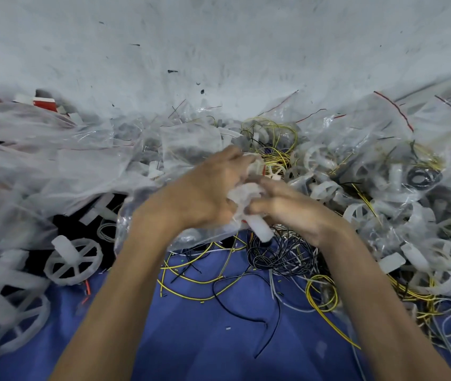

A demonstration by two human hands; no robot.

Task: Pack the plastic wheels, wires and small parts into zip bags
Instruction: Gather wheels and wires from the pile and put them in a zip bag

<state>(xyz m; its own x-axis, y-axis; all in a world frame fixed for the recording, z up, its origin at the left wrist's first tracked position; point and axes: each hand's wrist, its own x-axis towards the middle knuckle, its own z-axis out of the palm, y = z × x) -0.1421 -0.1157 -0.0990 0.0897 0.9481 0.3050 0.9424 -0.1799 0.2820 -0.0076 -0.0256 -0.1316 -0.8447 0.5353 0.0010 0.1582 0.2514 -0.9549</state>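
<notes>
Right now both forearms reach in from the bottom edge and meet at mid-frame, wrists angled toward each other. My view of the left hand is its back, with the fingers curled over the crumpled mouth of a clear zip bag, which it grips; the bag sags down and to the left, under the wrist. The right hand lies knuckles-up just beside it, fingers bent round a white plastic part, a stubby tube whose free end sticks out below the hands. Motion blur hides exactly how the fingertips sit, and I cannot tell how much of the part is inside the bag.

To the right, filled bags are heaped together, holding white wheels and coils of yellow and black wire. On the left lies a pile of limp clear bags, contents unclear. A loose wheel rests near the left forearm, with a bigger one at the lower left. Loose yellow wires and a black wire tangle are spread on the blue cloth beneath the hands.
</notes>
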